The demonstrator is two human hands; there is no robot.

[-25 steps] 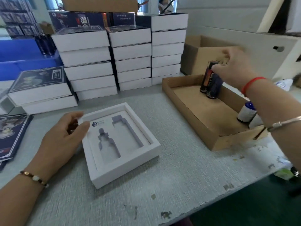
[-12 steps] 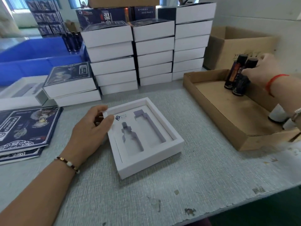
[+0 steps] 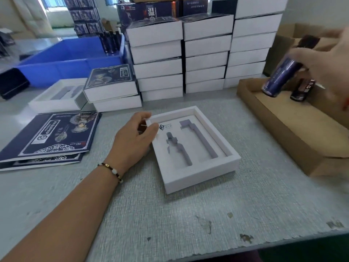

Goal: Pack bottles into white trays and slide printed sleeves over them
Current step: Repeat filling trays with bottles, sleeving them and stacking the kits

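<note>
A white tray (image 3: 200, 178) with two shaped cut-outs, both bare, lies in the middle of the grey table. My left hand (image 3: 135, 140) grips its far left corner, thumb on the rim. At the right edge my right hand (image 3: 328, 67) holds a dark blue bottle (image 3: 279, 76) tilted above the cardboard tray (image 3: 294, 137). A second dark bottle (image 3: 302, 89) stands just behind it, partly hidden by my fingers. Flat printed sleeves (image 3: 51, 137) lie on the table to the left.
Three stacks of sleeved white boxes (image 3: 205, 53) rise behind the tray. Two more finished boxes (image 3: 111, 86) and an open filled tray (image 3: 56, 95) sit at the left. A blue bin (image 3: 62, 59) holds dark bottles. The table's front edge runs near the bottom.
My right hand has lifted and tipped the dark blue bottle away from the other one in the cardboard tray. My left hand stays on the white tray's corner.
</note>
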